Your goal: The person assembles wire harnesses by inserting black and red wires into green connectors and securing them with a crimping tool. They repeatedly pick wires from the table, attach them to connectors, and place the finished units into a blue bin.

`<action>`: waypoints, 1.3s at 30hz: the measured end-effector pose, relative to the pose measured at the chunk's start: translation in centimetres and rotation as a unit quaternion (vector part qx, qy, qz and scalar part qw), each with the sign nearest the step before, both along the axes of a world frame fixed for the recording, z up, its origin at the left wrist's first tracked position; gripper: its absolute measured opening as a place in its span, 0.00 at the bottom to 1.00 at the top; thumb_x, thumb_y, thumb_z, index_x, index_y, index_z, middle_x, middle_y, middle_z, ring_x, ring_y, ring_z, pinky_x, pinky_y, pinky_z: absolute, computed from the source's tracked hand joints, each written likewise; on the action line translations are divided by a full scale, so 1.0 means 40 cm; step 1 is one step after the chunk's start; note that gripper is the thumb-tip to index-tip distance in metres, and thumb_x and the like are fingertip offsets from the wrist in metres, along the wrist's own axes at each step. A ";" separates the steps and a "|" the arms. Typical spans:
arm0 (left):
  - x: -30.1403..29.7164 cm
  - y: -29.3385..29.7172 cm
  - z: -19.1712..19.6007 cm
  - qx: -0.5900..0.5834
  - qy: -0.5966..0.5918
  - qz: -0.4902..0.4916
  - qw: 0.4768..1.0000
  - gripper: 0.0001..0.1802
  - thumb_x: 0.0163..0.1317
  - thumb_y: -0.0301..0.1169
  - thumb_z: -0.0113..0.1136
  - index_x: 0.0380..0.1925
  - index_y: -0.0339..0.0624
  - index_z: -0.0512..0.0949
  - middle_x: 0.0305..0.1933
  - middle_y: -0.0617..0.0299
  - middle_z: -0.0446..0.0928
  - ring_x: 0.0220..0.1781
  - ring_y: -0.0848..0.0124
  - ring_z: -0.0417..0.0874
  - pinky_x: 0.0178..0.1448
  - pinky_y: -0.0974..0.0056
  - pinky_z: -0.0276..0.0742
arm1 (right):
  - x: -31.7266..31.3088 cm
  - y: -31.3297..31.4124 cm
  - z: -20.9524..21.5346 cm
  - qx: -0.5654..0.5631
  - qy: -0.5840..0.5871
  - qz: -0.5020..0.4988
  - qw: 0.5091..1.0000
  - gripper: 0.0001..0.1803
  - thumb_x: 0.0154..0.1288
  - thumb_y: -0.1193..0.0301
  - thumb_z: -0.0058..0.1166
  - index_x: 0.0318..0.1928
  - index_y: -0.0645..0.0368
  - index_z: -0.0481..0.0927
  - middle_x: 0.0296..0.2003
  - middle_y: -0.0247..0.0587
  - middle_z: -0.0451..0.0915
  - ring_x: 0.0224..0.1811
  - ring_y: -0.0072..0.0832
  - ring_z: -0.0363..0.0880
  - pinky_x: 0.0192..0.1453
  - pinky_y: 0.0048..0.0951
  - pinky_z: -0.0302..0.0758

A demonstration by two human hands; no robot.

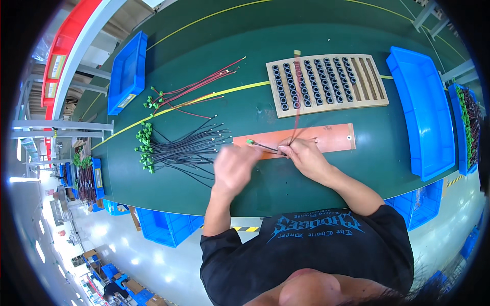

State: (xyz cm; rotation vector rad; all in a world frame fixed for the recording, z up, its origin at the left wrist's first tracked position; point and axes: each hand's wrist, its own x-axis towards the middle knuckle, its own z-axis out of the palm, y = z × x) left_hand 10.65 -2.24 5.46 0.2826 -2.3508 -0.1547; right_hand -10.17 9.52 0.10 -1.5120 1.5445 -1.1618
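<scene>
Your right hand [309,158] is closing its thumb and fingers over the lower edge of the board [334,138], pinching a black wire [265,147]. That wire is running leftward to a green connector [250,142], which is lying over the board's left part. A red wire [296,121] is rising from the same hand, crossing the left part of the tray [334,107] and ending in a pale tip just beyond its far edge; its upper part is blurring. Your left hand [235,171] is hovering just beside the board's left end, blurring so much that you cannot tell whether it is holding anything.

The orange board is lying flat on the green table [286,191], right in front of you. Beyond it, the tray is carrying rows of black rings [333,80], its right-hand slots showing bare wood. To the left, a bundle of black wires [186,148] is lying near your left hand, its green connectors pointing left. Farther away, a smaller bundle of red wires [204,80] is spreading toward the upper right. Blue bins are flanking the work, one on the left [130,76] and one on the right [426,117].
</scene>
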 end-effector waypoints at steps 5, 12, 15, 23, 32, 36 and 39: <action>-0.104 0.066 0.117 -0.366 -0.212 -0.065 0.904 0.21 0.56 0.31 0.60 0.49 0.38 0.85 0.54 0.54 0.83 0.45 0.68 0.81 0.47 0.64 0.77 | 0.006 0.000 0.003 -0.095 0.080 -0.002 0.992 0.10 0.73 0.71 0.56 0.41 0.68 0.79 0.34 0.56 0.85 0.38 0.52 0.86 0.43 0.48 0.81; -0.076 -0.113 0.124 -0.266 -0.238 0.103 0.928 0.22 0.49 0.25 0.62 0.47 0.29 0.81 0.48 0.51 0.81 0.45 0.61 0.82 0.51 0.59 0.83 | 0.020 0.002 0.015 -0.043 0.088 -0.032 0.995 0.15 0.77 0.67 0.54 0.36 0.67 0.76 0.30 0.57 0.83 0.34 0.54 0.84 0.40 0.50 0.79; -0.065 -0.142 0.100 -0.203 -0.173 0.199 0.943 0.18 0.52 0.19 0.63 0.46 0.29 0.82 0.49 0.47 0.83 0.47 0.57 0.85 0.53 0.60 0.85 | 0.014 0.003 -0.001 -0.043 0.092 -0.036 0.994 0.15 0.78 0.67 0.54 0.35 0.67 0.76 0.30 0.56 0.83 0.35 0.54 0.84 0.40 0.50 0.78; -0.223 0.052 -0.100 0.569 0.277 -0.019 0.774 0.09 0.68 0.15 0.62 0.46 0.32 0.86 0.49 0.48 0.87 0.49 0.65 0.88 0.54 0.63 0.86 | 0.015 0.023 -0.023 -0.071 0.088 -0.025 0.993 0.09 0.73 0.73 0.57 0.39 0.68 0.76 0.33 0.57 0.81 0.36 0.55 0.81 0.42 0.50 0.77; -0.257 0.067 -0.163 0.649 0.276 -0.008 0.709 0.09 0.67 0.17 0.65 0.46 0.32 0.86 0.49 0.48 0.87 0.51 0.65 0.88 0.58 0.62 0.85 | 0.004 0.038 0.025 -0.127 0.065 -0.003 0.990 0.13 0.66 0.75 0.66 0.48 0.66 0.80 0.38 0.48 0.77 0.43 0.48 0.80 0.45 0.46 0.78; -0.258 0.052 -0.168 0.555 0.267 0.009 0.788 0.09 0.65 0.16 0.66 0.44 0.33 0.87 0.46 0.52 0.87 0.50 0.66 0.87 0.58 0.63 0.84 | -0.026 0.056 0.049 -0.115 0.184 0.008 0.976 0.14 0.62 0.77 0.67 0.49 0.64 0.82 0.41 0.45 0.76 0.43 0.45 0.78 0.48 0.44 0.77; -0.250 0.049 -0.164 0.565 0.251 0.005 0.786 0.08 0.65 0.16 0.66 0.43 0.33 0.88 0.46 0.52 0.86 0.51 0.68 0.86 0.59 0.65 0.83 | -0.052 0.045 0.103 -0.143 0.281 -0.019 0.949 0.13 0.63 0.76 0.67 0.47 0.63 0.83 0.39 0.45 0.77 0.43 0.45 0.78 0.50 0.43 0.75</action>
